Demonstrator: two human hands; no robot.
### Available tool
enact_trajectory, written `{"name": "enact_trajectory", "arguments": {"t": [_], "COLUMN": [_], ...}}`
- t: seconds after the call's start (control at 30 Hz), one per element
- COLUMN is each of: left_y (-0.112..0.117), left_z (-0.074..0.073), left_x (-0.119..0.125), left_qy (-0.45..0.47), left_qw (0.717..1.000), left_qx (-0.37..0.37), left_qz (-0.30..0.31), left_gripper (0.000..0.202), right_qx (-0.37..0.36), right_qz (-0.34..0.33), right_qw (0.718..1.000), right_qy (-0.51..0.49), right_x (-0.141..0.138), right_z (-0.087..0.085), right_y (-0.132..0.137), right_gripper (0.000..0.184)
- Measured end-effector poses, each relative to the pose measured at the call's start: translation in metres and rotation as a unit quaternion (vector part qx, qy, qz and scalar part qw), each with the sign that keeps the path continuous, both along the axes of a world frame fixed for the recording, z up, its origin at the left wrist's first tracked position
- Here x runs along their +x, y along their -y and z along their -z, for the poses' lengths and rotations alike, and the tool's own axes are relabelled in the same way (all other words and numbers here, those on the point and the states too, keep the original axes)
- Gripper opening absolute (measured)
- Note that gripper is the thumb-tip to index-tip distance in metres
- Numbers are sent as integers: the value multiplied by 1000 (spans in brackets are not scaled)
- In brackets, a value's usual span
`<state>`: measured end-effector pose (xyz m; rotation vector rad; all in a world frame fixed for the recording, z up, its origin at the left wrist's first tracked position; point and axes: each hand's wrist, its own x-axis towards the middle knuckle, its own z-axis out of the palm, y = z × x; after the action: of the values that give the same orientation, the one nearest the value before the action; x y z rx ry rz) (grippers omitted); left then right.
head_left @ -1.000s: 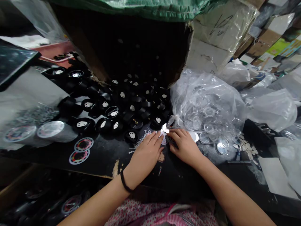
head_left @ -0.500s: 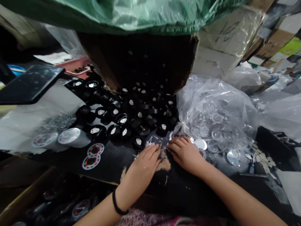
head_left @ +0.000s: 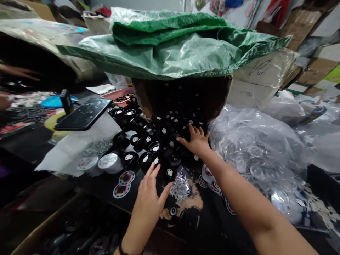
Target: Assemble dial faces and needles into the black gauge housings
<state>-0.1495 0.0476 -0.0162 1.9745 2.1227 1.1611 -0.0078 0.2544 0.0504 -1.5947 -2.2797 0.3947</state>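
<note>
My left hand point(head_left: 148, 198) is open, thumb apart from the fingers, its fingertips at the near edge of a heap of black round housings point(head_left: 130, 159) with white plates inside. Just right of its thumb lies a pile of small silvery pins point(head_left: 182, 186). My right hand point(head_left: 197, 142) reaches farther out over the housings with fingers spread; I see nothing held in it. Under the right forearm, printed dial discs point(head_left: 214, 186) are partly hidden. Below the pins sits a small round part point(head_left: 173, 211).
A dark cardboard box point(head_left: 183, 95) under a green sheet point(head_left: 170, 53) stands behind the heap. Clear plastic bags of transparent discs point(head_left: 255, 141) lie right. Left are dial stacks point(head_left: 108, 163), two loose dials point(head_left: 121, 190) and a black tablet-like panel point(head_left: 83, 114). Another person's hand point(head_left: 18, 71) shows far left.
My right hand has moved from the near table out over the housings, fingers now spread. The left hand has shifted left and opened, uncovering the pin pile. The view has tilted upward.
</note>
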Motion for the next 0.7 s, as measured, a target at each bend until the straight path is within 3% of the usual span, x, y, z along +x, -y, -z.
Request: {"name": "enact_trajectory", "arguments": {"t": [0.13, 0.27, 0.37, 0.47, 0.6, 0.7], "left_y": [-3, -3, -3, -2, 16, 40], "left_z": [2, 5, 6, 1, -8, -10], "left_x": [4, 8, 5, 2, 18, 42], "left_qy": [27, 24, 27, 42, 83, 152], "left_qw": [999, 999, 999, 999, 996, 984], "left_qx": [-32, -28, -25, -19, 39, -23], "left_qz": [-1, -2, -3, -10, 17, 92], "left_gripper": [65, 60, 52, 51, 48, 44], "right_qx": [24, 41, 60, 51, -157, -220], "right_qz": [-43, -98, -105, -101, -103, -75], "right_qw": [999, 994, 990, 988, 959, 945], "right_qy": [-8, -37, -66, -105, -213, -229], "right_x": [-21, -29, -13, 22, 64, 80], "right_z": [11, 0, -17, -28, -20, -14], "right_y": [7, 14, 33, 78, 153, 192], "right_gripper": [91, 69, 44, 26, 20, 28]}}
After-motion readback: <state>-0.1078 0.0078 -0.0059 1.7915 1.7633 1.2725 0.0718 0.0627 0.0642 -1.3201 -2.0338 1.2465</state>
